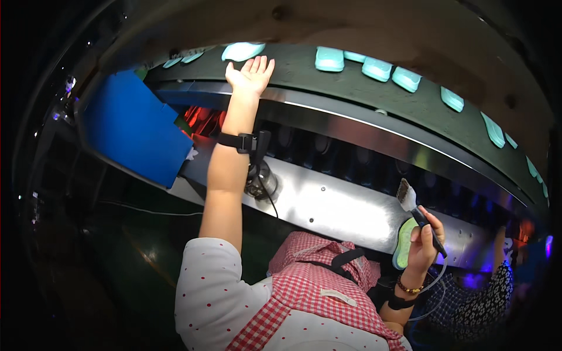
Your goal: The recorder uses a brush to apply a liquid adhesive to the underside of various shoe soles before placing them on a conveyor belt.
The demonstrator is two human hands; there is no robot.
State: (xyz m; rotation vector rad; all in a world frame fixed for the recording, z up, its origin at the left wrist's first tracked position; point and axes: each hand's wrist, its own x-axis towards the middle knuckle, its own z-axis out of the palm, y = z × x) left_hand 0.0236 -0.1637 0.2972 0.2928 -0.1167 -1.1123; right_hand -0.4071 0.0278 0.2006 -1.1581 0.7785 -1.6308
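My left hand [250, 77] reaches over the dark conveyor belt [287, 70], palm up with fingers spread. Its fingertips are at the lower edge of a pale turquoise shoe sole [243, 51]; whether they touch it I cannot tell. Low on the right, my right hand [422, 245] grips a flat brush [417, 212] by its dark handle, bristles pointing up and to the left. A thin clear tube runs from the handle's end. Just left of that hand is a yellow-green sole [404, 243], partly over the metal ledge; whether the hand also supports it is unclear.
More turquoise soles [376, 69] lie along the belt to the right. A steel ledge [328, 205] runs below it, with a metal cup [261, 181] beside my left forearm. A blue panel [132, 128] stands at left. Another person's patterned sleeve [497, 292] shows at lower right.
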